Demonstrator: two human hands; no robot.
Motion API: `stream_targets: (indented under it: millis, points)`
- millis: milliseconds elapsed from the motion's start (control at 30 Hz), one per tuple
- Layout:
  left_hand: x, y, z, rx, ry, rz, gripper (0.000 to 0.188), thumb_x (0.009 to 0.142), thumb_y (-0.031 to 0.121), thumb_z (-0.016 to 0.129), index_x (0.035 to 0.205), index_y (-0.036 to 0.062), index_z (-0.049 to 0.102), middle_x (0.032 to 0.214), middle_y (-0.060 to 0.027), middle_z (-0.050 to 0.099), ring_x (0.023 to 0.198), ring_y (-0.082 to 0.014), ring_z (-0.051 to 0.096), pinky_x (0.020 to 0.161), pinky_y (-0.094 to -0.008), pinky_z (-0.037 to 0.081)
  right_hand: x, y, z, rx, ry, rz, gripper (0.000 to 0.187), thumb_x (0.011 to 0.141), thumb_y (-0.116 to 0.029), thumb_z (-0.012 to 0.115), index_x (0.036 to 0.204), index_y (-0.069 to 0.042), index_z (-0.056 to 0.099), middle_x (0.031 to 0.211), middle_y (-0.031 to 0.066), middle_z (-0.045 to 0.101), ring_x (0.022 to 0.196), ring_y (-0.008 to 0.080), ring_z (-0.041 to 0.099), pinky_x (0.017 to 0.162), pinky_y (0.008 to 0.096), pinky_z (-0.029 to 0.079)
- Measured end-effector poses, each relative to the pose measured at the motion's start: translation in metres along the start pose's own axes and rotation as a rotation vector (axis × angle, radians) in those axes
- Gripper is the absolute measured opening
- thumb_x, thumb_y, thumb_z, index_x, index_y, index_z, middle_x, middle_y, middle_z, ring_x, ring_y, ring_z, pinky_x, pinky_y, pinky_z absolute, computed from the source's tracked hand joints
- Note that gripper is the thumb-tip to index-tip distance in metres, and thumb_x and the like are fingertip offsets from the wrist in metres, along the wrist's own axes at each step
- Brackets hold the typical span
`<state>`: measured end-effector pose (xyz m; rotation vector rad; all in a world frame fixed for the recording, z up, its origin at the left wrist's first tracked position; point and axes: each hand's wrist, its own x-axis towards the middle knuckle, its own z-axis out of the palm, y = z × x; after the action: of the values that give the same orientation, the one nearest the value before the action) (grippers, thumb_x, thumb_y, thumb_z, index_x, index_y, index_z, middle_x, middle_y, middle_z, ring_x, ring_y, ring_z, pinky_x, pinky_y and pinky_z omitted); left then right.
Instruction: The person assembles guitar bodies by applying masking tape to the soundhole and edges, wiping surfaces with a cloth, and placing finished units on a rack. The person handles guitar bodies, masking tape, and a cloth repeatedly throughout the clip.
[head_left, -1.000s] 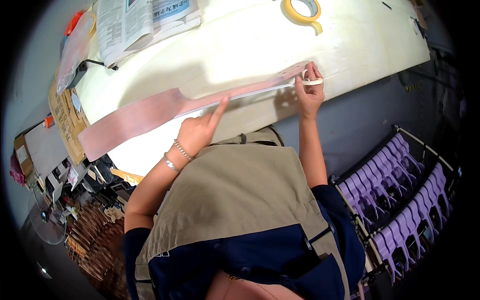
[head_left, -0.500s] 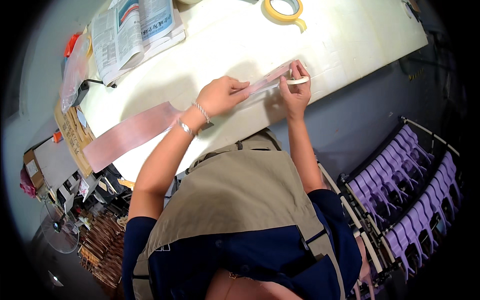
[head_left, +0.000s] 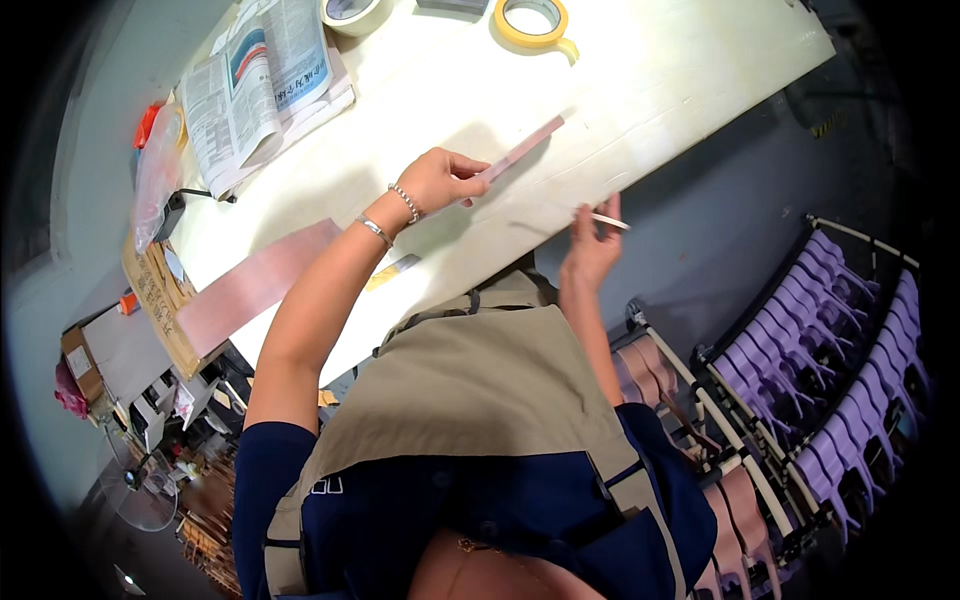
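My left hand [head_left: 445, 183] is closed on a narrow pink strip [head_left: 525, 147], pinching it between thumb and fingers. The strip's free end points up and right, above the white table. A wide pink band [head_left: 262, 283], smooth like leather, lies left of my forearm; whether it joins the strip is hidden by my arm. My right hand [head_left: 592, 255] is past the table's front edge, apart from the strip. Its fingers are closed on a thin white ring [head_left: 610, 221], turned nearly edge-on; its exact kind is unclear. Below my left wrist lies a flat tool with yellow and grey parts [head_left: 392, 272].
On the white table [head_left: 660, 110] lie a yellow tape roll [head_left: 530, 40], a pale tape roll [head_left: 355, 15] and newspapers [head_left: 235, 110]. A plastic bag [head_left: 158, 185] hangs at the left edge. Racks of purple pieces [head_left: 790, 330] and pink pieces [head_left: 735, 520] stand at right.
My right hand has drawn away from the strip, down toward me and off the table edge, with the white ring. My left hand keeps the strip, whose far end is now free.
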<state>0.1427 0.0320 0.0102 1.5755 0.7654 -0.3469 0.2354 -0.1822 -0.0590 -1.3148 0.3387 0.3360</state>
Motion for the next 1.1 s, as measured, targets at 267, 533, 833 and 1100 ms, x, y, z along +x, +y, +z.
stream_targets:
  millis: [267, 533, 833, 1100]
  points:
    - [-0.085, -0.028, 0.005, 1.106, 0.431, 0.289, 0.036, 0.079, 0.025, 0.067, 0.110, 0.0120, 0.056, 0.095, -0.0088, 0.065, 0.074, -0.0265, 0.063, 0.064, -0.0357, 0.048, 0.096, -0.104, 0.015, -1.462, -0.375, -0.667, 0.037, 0.064, -0.024, 0.080, 0.095, -0.006, 0.069, 0.122, 0.0162, 0.054, 0.097, 0.0295, 0.052, 0.083, 0.0401, 0.044]
    - [-0.105, -0.052, -0.048, 0.523, 0.228, 0.049, 0.031, 0.074, 0.025, 0.071, 0.101, 0.0119, 0.064, 0.084, -0.0066, 0.068, 0.075, -0.0249, 0.064, 0.070, -0.0327, 0.049, 0.006, -0.060, 0.085, -1.282, -1.444, -1.009, 0.107, 0.053, -0.027, 0.084, 0.142, -0.016, 0.027, 0.135, 0.0087, 0.043, 0.132, 0.0280, 0.032, 0.110, 0.0570, 0.011]
    - [-0.075, -0.051, 0.032, 0.796, 0.640, 0.503, 0.046, 0.070, 0.040, 0.074, 0.102, 0.0090, 0.062, 0.085, -0.0066, 0.066, 0.082, -0.0227, 0.062, 0.087, -0.0367, 0.043, -0.006, 0.002, 0.081, -1.026, -1.288, -1.131, 0.072, 0.055, -0.012, 0.077, 0.123, -0.017, 0.054, 0.102, 0.0040, 0.058, 0.100, 0.0213, 0.054, 0.102, 0.0420, 0.033]
    - [-0.138, -0.087, -0.018, 1.013, 0.710, 0.498, 0.037, 0.066, 0.037, 0.074, 0.092, 0.0135, 0.064, 0.079, 0.0002, 0.063, 0.083, -0.0177, 0.057, 0.094, -0.0441, 0.037, 0.000, 0.005, 0.078, -1.031, -1.232, -1.175, 0.071, 0.055, -0.010, 0.076, 0.122, -0.014, 0.055, 0.100, 0.0054, 0.059, 0.098, 0.0239, 0.054, 0.100, 0.0424, 0.036]
